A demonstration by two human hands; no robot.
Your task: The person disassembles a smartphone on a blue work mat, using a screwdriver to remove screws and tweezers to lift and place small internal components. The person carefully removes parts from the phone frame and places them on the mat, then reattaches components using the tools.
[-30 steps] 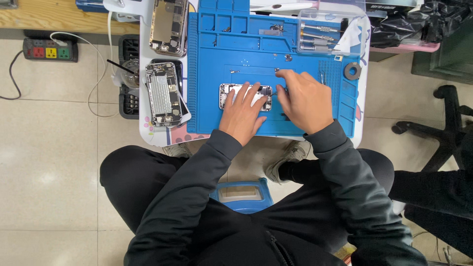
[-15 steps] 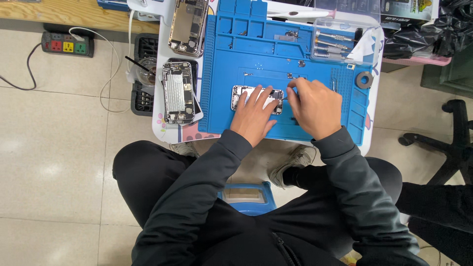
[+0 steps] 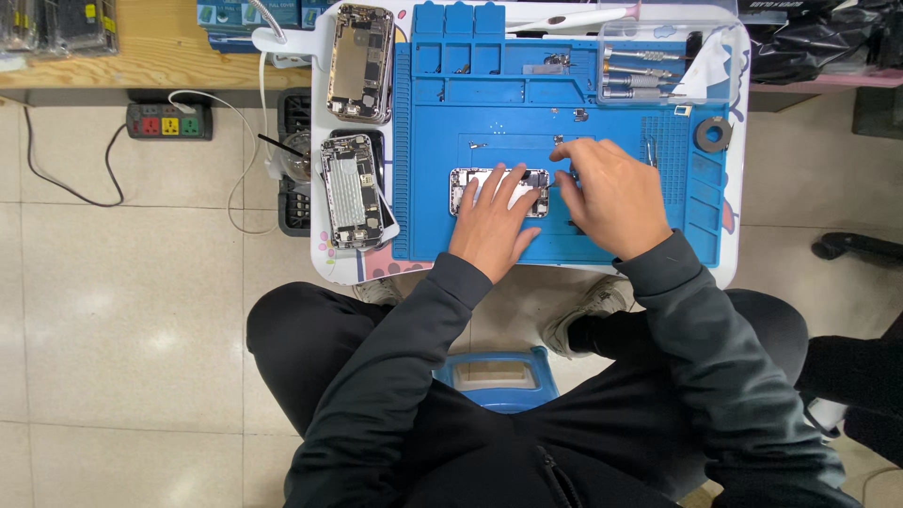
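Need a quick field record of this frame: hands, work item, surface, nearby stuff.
left hand: flat on the opened phone, fingers spread
right hand: over the blue mat, at the phone's right end; grip cannot be told
surface: small white table bearing the mat
left of mat: two more opened phone bodies
top right: clear tool tray, tape roll
floor: power strip

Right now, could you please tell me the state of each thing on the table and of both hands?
Phone on mat: opened, lying flat, partly covered by fingers.
Left hand: resting flat on that phone.
Right hand: palm down over the blue mat, beside the phone; any grip hidden.
Two phones at left: opened, insides showing.
Clear tool box: holds screwdrivers.
Tape roll: lying flat.
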